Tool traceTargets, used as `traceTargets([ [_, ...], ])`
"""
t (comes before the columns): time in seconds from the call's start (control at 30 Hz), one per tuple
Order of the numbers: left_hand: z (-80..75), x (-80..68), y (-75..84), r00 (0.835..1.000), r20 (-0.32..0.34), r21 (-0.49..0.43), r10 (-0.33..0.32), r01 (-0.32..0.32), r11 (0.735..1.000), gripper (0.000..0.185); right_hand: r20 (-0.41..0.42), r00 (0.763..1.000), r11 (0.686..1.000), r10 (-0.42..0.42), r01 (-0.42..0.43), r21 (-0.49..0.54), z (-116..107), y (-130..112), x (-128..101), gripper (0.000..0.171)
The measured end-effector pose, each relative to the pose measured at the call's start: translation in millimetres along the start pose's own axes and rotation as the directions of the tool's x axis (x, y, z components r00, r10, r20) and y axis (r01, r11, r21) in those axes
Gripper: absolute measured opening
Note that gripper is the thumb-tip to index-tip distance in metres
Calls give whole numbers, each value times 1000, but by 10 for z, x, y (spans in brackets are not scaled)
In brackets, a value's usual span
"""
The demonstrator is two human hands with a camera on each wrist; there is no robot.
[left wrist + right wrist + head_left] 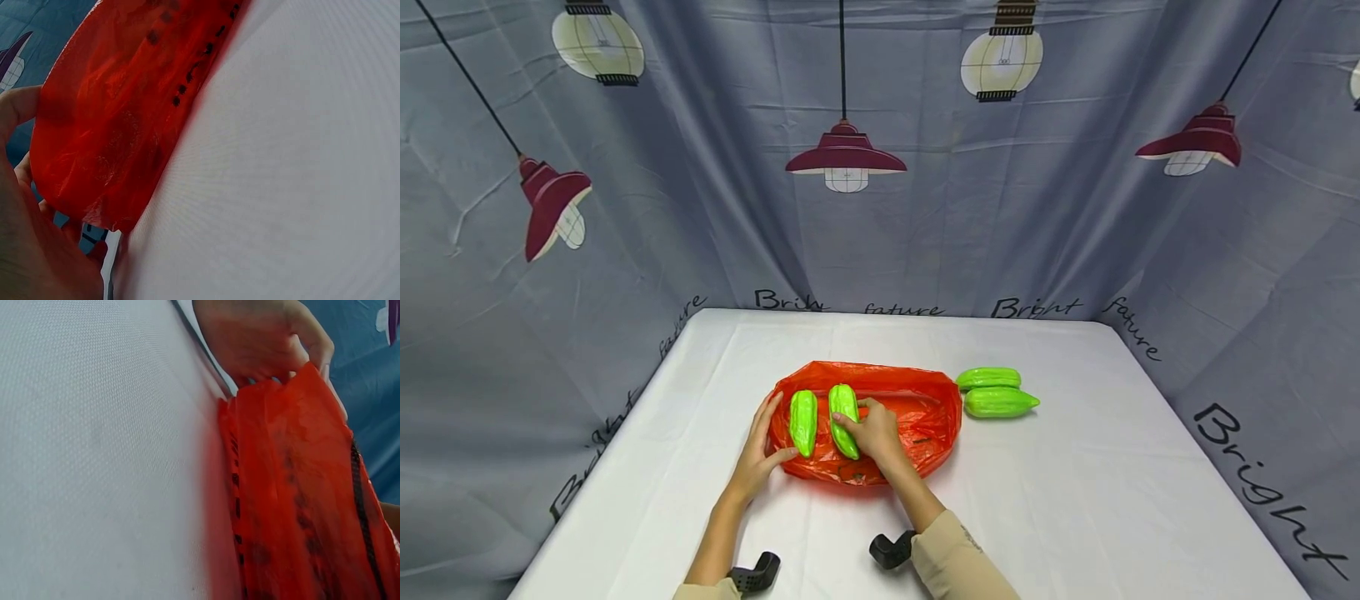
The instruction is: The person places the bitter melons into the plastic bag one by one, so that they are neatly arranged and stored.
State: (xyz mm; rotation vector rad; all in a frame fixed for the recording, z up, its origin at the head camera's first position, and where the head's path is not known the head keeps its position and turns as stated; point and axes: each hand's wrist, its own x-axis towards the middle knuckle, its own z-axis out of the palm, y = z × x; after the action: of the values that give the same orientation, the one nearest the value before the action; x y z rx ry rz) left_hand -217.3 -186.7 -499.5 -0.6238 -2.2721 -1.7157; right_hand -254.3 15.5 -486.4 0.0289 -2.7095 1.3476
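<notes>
We expect the ridged green gourd (pixel 842 398) in our right hand (pixel 877 432) to be firm, light and slightly slippery, best gripped round its middle. That thumb and fingers stand its width apart, pinching it within the soft red plastic bag (pixel 910 387); our left hand (pixel 755 464) touches the rim, fingers spread.

Can pass over the right end of the bag (pixel 931 412) and right side of the table (pixel 1138 487); meets left fingers (pixel 764 417), right fingers (pixel 853 427) and inner gourds (pixel 803 421) further left, outer gourds (pixel 998 402) beside the right rim.
</notes>
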Motion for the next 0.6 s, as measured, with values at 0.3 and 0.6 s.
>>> traceTargets([
  [0.3,23,3,12,1000,6,-7,6,-6,1000,79,16,999,998,40,-39,-42,70,-3,0,52],
  [0.6,-2,-2,-33,1000,10,14,-11,11,1000,80,10,1000,999,25,-25,-34,145,-5,-16,54],
])
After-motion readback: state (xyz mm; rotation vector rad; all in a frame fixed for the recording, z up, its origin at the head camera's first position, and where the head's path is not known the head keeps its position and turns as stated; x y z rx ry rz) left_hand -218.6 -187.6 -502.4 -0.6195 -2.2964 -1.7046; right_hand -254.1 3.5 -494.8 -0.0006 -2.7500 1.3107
